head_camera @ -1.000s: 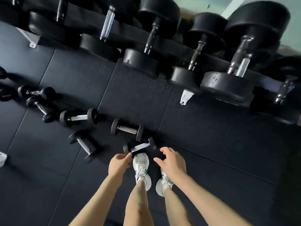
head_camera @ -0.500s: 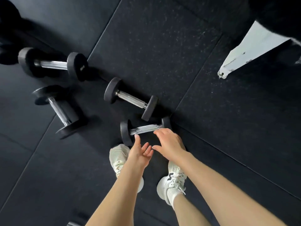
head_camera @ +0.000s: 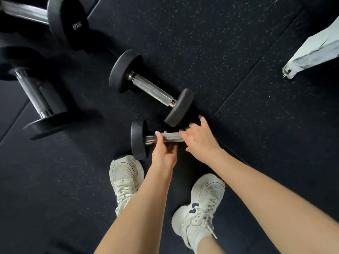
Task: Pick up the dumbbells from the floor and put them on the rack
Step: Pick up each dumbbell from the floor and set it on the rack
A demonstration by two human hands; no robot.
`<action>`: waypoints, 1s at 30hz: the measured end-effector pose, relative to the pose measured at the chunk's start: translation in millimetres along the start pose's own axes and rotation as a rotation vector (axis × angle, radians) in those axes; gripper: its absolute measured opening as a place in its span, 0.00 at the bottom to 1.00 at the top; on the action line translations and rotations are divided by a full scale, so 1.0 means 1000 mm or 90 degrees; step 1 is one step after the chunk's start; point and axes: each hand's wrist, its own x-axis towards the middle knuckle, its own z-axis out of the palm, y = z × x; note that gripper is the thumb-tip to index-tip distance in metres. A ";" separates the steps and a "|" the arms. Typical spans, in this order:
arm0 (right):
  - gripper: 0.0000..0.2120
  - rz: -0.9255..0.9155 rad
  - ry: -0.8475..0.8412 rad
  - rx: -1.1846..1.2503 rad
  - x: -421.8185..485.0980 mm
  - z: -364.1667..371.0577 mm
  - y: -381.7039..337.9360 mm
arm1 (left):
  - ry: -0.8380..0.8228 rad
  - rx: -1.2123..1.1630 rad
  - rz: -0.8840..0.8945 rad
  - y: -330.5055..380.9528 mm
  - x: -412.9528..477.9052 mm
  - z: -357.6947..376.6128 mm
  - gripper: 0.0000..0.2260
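Observation:
A small black dumbbell (head_camera: 139,139) with a knurled chrome handle lies on the dark rubber floor just in front of my shoes. My left hand (head_camera: 164,150) grips the left part of its handle from below, thumb over the bar. My right hand (head_camera: 199,139) curls round the handle's right part and hides that end's weight. A slightly larger dumbbell (head_camera: 152,88) lies just beyond, its near weight almost touching my right fingers. The rack itself is out of view except for a white foot (head_camera: 310,55).
Two more dumbbells lie at the left: one (head_camera: 36,96) pointing towards me, and a bigger one marked 5KG (head_camera: 67,22) at the top left. My white shoes (head_camera: 125,177) stand right behind the small dumbbell. Speckled rubber mats cover the floor.
I have bent much closer to the floor. Both hands went from hovering over the small dumbbell to closing on its handle. The rack has slid out of view.

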 end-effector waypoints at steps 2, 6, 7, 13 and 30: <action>0.25 0.007 -0.005 0.010 -0.002 -0.001 -0.002 | 0.028 -0.040 0.000 0.000 0.001 0.004 0.11; 0.22 0.016 -0.034 0.034 -0.009 -0.006 -0.008 | 0.057 0.013 0.024 -0.006 -0.006 0.001 0.11; 0.22 0.013 -0.047 0.041 -0.012 -0.006 -0.009 | 0.071 0.038 0.028 -0.006 -0.009 -0.001 0.11; 0.21 0.009 -0.132 0.081 -0.046 -0.011 -0.029 | 0.097 0.166 0.031 -0.012 -0.045 -0.030 0.12; 0.19 0.182 -0.176 0.575 -0.256 -0.157 -0.013 | 0.051 0.451 0.129 -0.035 -0.310 -0.009 0.18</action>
